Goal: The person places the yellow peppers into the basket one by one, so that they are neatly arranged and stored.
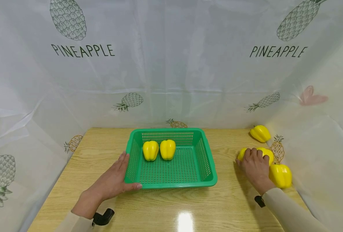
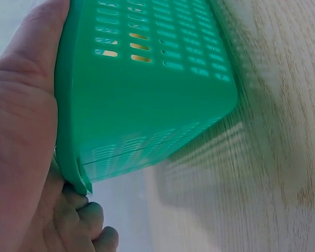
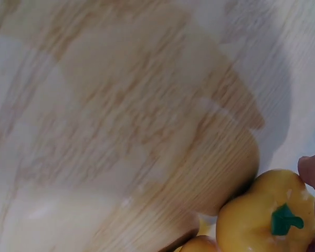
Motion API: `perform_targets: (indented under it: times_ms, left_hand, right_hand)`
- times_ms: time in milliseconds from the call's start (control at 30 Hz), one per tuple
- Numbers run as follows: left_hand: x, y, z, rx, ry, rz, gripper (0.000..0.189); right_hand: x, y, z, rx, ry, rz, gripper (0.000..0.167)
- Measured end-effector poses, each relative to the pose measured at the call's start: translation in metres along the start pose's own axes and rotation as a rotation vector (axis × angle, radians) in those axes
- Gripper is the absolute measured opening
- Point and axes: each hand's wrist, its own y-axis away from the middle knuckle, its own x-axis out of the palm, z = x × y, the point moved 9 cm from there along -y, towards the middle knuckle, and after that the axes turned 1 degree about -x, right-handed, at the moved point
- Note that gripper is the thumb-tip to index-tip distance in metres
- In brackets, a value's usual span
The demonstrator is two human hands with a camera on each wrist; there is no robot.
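Note:
My left hand (image 1: 110,180) lies against the green plastic basket (image 1: 171,185) at its front left corner, fingers along the left side and thumb on the front rim. In the left wrist view the palm rests along the basket's rim (image 2: 65,105). Two yellow bell peppers, a left one (image 1: 150,150) and a right one (image 1: 167,149), are inside near the back left. On the right, my right hand (image 1: 255,167) grips a yellow bell pepper (image 1: 241,154) from above, its fingers covering part of it. In the right wrist view a pepper with a green stem (image 3: 262,220) sits by a fingertip.
More yellow bell peppers lie around the right hand: one near the back edge (image 1: 260,133), one just beyond the fingers (image 1: 267,155), one beside the wrist (image 1: 280,176). A white curtain (image 1: 165,71) with pineapple prints encloses the wooden table (image 1: 159,209) at the back and sides.

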Motion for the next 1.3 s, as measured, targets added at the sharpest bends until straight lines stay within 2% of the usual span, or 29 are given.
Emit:
perform_targets:
  times_ms: [100,267,400,467,600,667,833,933,1300]
  left_hand:
    - [0.000,-0.001,-0.001,0.005,0.000,0.003,0.136]
    - [0.000,-0.002,0.001,0.000,0.006,0.006,0.135]
    - [0.001,-0.002,0.003,-0.004,0.004,0.005,0.135]
    - [0.000,-0.003,0.002,0.005,0.003,0.000,0.135]
    - [0.000,-0.004,0.000,0.013,0.004,0.000,0.135]
    - [-0.001,-0.004,-0.001,0.013,0.002,0.003,0.135]
    - [-0.001,-0.002,0.002,-0.002,-0.003,0.015,0.136]
    - [0.000,-0.003,0.003,-0.003,0.001,0.022,0.136]
    - [0.001,-0.002,0.004,-0.006,-0.001,0.007,0.137]
  right_hand:
    - [-0.002,-0.001,0.004,-0.019,-0.019,-0.031,0.063]
    - [0.009,-0.005,0.010,-0.061,-0.071,0.026,0.054]
    - [0.010,-0.007,0.021,-0.156,-0.105,0.071,0.033]
    - [0.008,-0.007,0.025,-0.204,-0.132,0.073,0.030]
    - [0.007,-0.009,0.027,-0.271,-0.161,0.091,0.033]
    - [0.010,-0.010,0.027,-0.288,-0.152,0.122,0.041]
    - [0.017,-0.014,0.026,-0.296,-0.106,0.208,0.060]
    - [0.018,-0.016,0.027,-0.294,-0.088,0.230,0.059]
    - [0.019,-0.019,0.033,-0.402,-0.081,0.182,0.058]
